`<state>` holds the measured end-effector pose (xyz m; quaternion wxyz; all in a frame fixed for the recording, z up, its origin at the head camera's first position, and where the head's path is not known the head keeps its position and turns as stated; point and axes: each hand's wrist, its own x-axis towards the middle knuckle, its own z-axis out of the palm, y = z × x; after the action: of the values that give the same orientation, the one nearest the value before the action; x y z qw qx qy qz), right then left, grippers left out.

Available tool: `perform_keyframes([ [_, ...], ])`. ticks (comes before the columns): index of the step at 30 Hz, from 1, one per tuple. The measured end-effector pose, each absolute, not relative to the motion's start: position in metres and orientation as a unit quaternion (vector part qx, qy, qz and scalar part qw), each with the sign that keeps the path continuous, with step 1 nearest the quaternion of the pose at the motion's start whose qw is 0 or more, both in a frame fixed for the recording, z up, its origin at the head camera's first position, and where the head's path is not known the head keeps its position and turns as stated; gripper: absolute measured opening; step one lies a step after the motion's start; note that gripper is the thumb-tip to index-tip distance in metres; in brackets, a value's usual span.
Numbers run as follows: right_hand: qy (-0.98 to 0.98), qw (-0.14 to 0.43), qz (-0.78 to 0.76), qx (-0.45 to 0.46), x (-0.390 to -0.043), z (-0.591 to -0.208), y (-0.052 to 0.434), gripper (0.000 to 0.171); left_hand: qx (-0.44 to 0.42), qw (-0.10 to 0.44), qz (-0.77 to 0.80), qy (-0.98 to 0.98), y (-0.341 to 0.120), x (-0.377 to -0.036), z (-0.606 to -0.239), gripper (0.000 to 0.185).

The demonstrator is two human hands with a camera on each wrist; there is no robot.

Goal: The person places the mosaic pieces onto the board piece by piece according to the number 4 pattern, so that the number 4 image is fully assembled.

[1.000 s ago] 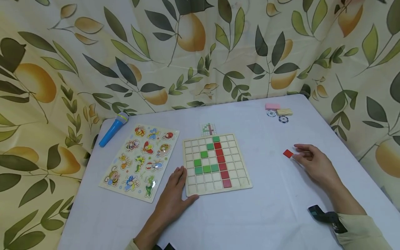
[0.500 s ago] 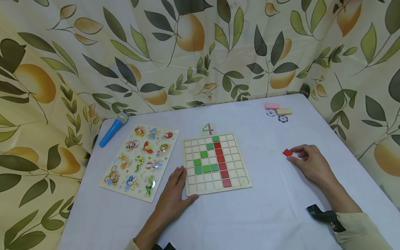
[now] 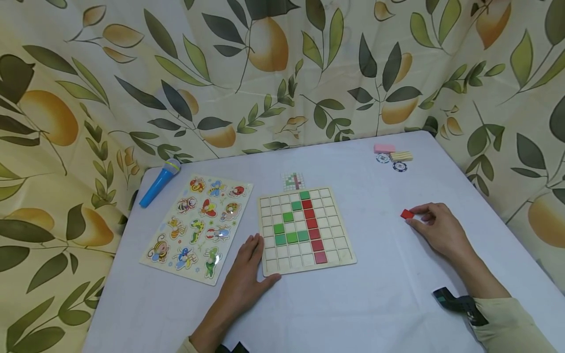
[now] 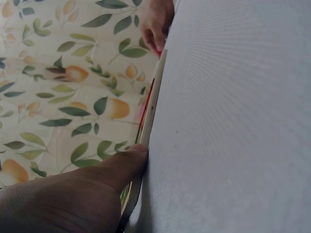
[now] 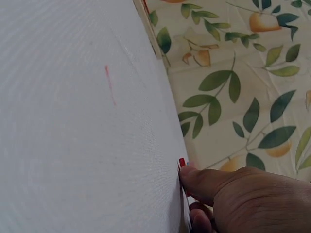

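In the head view, my right hand pinches a small red square tile between thumb and fingertips, low over the cloth at the right. The tile's red edge shows by the thumb in the right wrist view. My left hand rests at the lower left edge of a gridded wooden board, its fingers along the side and its thumb at the near corner. Green tiles form a slanted line and a short row on that board. A column of red tiles runs down beside them.
A small printed pattern card lies just behind the board. An insect picture board and a blue toy microphone are at the left. Back right are a pink block, a pale ridged block and two round chips.
My right thumb and fingers have closed on the red tile, which now sits slightly tilted in the pinch. My left hand and the board have stayed in place.
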<state>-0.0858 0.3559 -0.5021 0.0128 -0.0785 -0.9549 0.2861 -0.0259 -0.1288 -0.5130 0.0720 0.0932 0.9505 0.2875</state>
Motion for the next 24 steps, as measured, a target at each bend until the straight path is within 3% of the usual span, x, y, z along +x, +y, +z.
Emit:
perform_keyframes([
  [13,-0.949,-0.012,0.305,-0.084,-0.08,-0.489,0.348,0.045,0.092,0.073,0.287,0.951,-0.129,-0.026,-0.514,0.105],
  [24,-0.951,0.023,0.305,0.043,-0.077,-0.458,0.311,0.037,0.092,0.069,0.285,0.952,-0.129,-0.027,-0.514,0.106],
])
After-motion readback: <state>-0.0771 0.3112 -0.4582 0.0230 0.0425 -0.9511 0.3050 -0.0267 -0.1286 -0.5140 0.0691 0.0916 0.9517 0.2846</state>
